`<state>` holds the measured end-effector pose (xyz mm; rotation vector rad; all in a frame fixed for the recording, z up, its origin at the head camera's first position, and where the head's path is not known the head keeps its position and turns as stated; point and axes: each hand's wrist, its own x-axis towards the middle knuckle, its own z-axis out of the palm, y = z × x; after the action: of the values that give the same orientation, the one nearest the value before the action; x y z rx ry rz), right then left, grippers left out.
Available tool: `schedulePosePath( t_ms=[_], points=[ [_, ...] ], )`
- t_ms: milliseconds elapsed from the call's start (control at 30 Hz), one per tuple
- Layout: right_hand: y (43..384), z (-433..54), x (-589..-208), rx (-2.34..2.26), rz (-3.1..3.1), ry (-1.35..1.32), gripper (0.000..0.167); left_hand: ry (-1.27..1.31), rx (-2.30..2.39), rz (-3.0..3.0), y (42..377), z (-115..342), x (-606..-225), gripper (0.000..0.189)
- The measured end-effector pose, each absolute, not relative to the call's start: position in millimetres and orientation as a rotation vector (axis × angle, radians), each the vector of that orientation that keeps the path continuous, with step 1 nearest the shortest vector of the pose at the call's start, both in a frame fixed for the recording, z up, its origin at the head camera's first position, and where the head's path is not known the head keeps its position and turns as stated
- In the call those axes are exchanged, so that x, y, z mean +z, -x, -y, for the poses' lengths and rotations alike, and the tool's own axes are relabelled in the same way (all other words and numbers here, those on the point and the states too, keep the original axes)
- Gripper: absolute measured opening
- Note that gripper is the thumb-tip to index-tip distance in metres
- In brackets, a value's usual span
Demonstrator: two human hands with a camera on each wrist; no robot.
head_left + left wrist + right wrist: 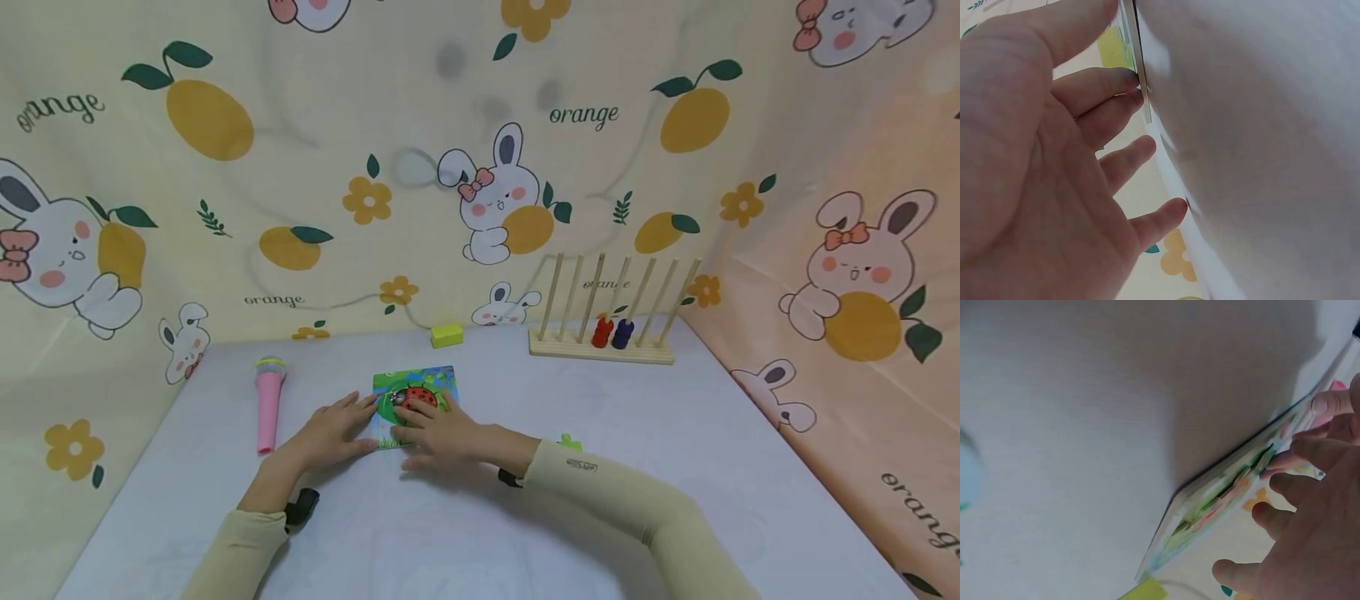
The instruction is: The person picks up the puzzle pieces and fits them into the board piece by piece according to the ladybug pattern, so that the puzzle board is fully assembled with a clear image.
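A square ladybug puzzle board (386, 429) lies flat on the table, with a red spotted ladybug on a green and blue background. My left hand (330, 432) rests at its left edge, fingers loosely extended; in the left wrist view several fingertips touch the side of the board (1141, 69). My right hand (442, 433) reaches over from the right with fingers spread across the ladybug, hiding its lower part. The right wrist view shows the fingertips on the picture, where ladybug pieces (1225, 497) stand slightly proud of the board.
A pink toy microphone (268, 408) lies left of the left hand. Behind the board is a yellow block (447, 335). A wooden peg rack (600, 350) with red and dark blue beads stands at the back right. A small green piece (570, 442) shows beyond the right forearm.
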<state>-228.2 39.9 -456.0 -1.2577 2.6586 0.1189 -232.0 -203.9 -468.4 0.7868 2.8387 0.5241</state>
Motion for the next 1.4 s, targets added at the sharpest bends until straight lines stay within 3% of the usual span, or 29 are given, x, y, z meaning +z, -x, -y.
schedulePosePath(
  t_ms=[933, 1100, 1400],
  points=[
    [221.8, -50.9, -449.5, -0.027, -2.567, 1.213, 0.073, -0.802, 0.513, -2.845, 234.3, 205.5, -471.0, 0.07],
    [226.2, -80.9, -438.4, -0.064, -2.587, 1.116, 0.079, -0.806, 0.508, -2.851, 234.0, 204.8, -472.2, 0.071],
    [216.1, -165.9, -428.8, -0.256, -2.592, 0.949, 0.058, -0.811, 0.509, -2.851, 232.4, 206.0, -471.3, 0.07]
  ],
)
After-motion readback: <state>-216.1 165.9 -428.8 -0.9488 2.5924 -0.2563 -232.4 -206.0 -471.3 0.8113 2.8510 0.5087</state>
